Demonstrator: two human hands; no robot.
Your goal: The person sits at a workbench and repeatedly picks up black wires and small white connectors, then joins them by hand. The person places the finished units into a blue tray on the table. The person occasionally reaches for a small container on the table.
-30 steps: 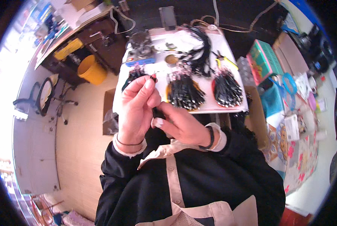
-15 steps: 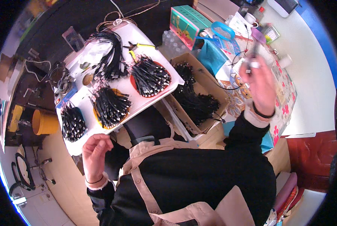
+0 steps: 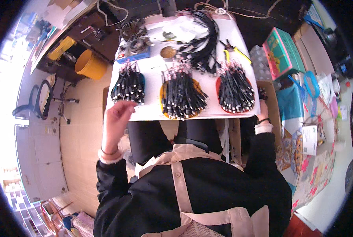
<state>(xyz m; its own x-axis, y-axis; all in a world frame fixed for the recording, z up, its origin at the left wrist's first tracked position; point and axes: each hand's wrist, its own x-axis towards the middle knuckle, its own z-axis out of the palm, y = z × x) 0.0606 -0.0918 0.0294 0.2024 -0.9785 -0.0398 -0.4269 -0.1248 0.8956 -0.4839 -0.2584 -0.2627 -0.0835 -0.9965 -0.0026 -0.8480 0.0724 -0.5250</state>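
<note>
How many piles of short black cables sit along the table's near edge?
3: the left pile, nearest the left hand; the middle pile; and the right pile. None there seems hidden.

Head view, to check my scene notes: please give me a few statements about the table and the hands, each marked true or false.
1. The middle bundle of thin black cables with silvery tips lies on a round yellow plate. True.
2. The yellow-handled pliers lie left of the small round golden container. False: the pliers lie right of the container.
3. The right hand is at the brown cardboard box beside the white table. True.
4. The left hand touches the pliers. False: the left hand is nearest the left cable bundle.
</note>
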